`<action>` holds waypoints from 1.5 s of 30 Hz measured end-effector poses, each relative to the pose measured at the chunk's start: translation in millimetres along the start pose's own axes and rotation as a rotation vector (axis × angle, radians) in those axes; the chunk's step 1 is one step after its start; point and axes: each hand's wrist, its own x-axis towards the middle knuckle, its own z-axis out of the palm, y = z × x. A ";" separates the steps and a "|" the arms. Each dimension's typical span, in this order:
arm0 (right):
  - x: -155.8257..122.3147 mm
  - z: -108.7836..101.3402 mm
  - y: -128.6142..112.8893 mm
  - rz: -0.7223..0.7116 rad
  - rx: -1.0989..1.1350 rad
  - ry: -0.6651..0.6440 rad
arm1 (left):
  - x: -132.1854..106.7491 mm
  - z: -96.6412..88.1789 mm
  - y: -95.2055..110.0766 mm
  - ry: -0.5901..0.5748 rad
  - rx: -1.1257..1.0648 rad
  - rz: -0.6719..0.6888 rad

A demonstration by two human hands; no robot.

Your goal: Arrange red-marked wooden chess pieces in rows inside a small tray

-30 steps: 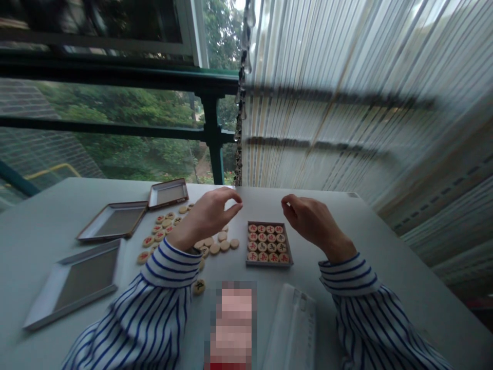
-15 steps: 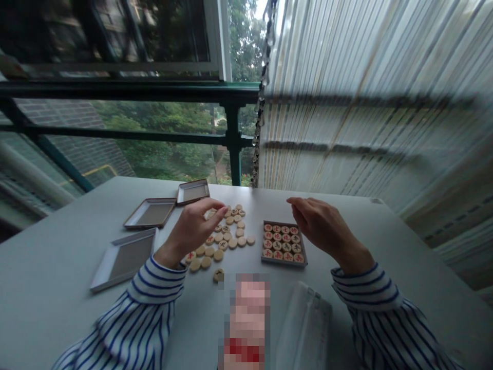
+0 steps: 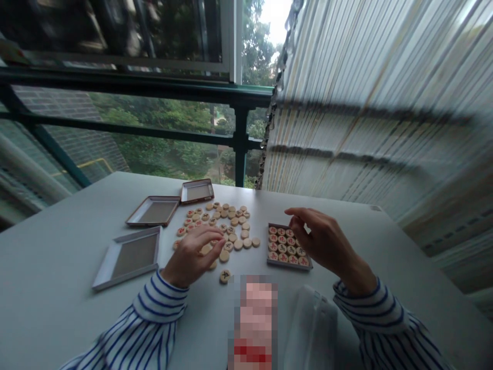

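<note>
Over the near part of a loose spread of round wooden Chinese chess pieces, my left hand hovers with its fingers loosely bent and the thumb apart. It hides some of the pieces, and I see nothing held in it. My right hand is above the right side of a shallow square box, index finger stretched out and the other fingers curled. Nothing shows in its grasp. Rows of pieces with red and black characters lie face up in that box; the hand covers its upper right corner.
Three shallow trays, a large one, a middle one and a small one, lie at the left. A single piece sits nearer me. Clear plastic packaging and a blurred-out item lie in front on the white table.
My left hand has drawn back toward me, uncovering pieces at the far side. My right hand has shifted slightly nearer me, its index finger now apart from the others. The view has tilted a little.
</note>
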 end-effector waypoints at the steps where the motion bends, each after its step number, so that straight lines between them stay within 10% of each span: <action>1: -0.4 2.3 -2.4 -0.002 0.022 -0.014 | -2.9 -0.7 -1.0 -0.008 -0.003 0.019; 18: -11.2 67.3 -62.7 -0.142 -0.004 -0.430 | -25.3 3.1 -6.4 -0.353 0.018 0.058; 45: -25.1 87.9 -59.4 -0.146 -0.020 -0.407 | -32.8 14.2 -7.9 -0.491 0.150 0.043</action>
